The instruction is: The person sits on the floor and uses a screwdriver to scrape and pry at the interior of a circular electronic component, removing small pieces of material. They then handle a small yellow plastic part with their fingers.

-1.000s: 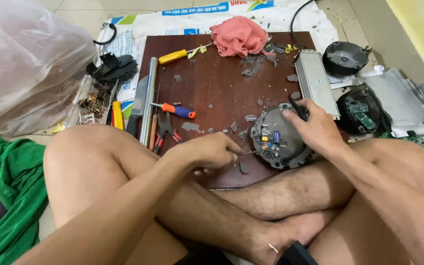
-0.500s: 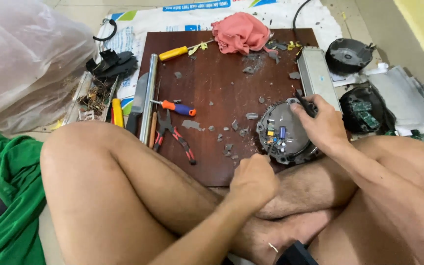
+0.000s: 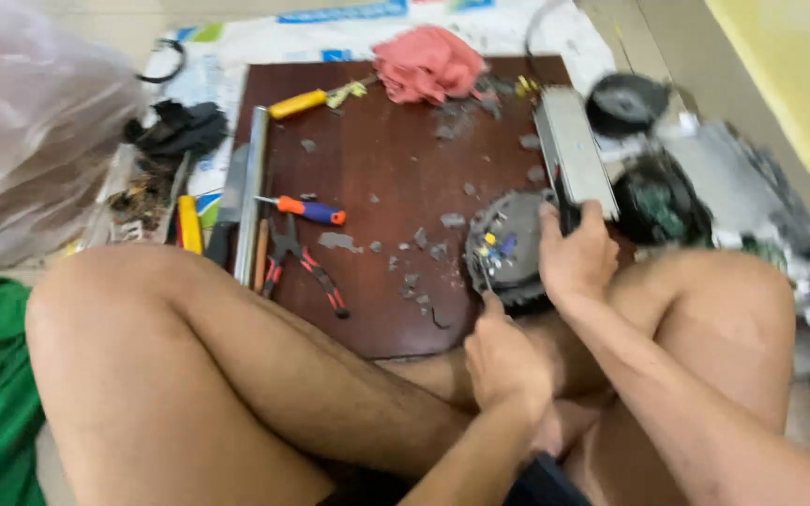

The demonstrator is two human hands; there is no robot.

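- You are gripping the round grey motor unit (image 3: 506, 245) with your right hand (image 3: 577, 258), fingers curled over its far rim, holding it against the near edge of the brown board (image 3: 367, 169), just above your crossed legs.
- Your left hand (image 3: 506, 361) is sitting closed just below the unit, fingers bunched around what appears to be a thin tool whose tip is touching the unit's near edge; the tool itself is too blurred to identify.
- The two hands are working close together, one above the other, both engaged on the unit.
- Step in hand, as judged: you are prying or picking at the wired face of the unit while steadying it.
- The next move is likely calling for a firm right-hand hold and small, controlled pressure from the left, so the tip is not slipping toward your leg.
- To the left of your hands, the red-handled pliers (image 3: 304, 262) and the orange-and-blue screwdriver (image 3: 309, 208) are lying untouched among grey chips.
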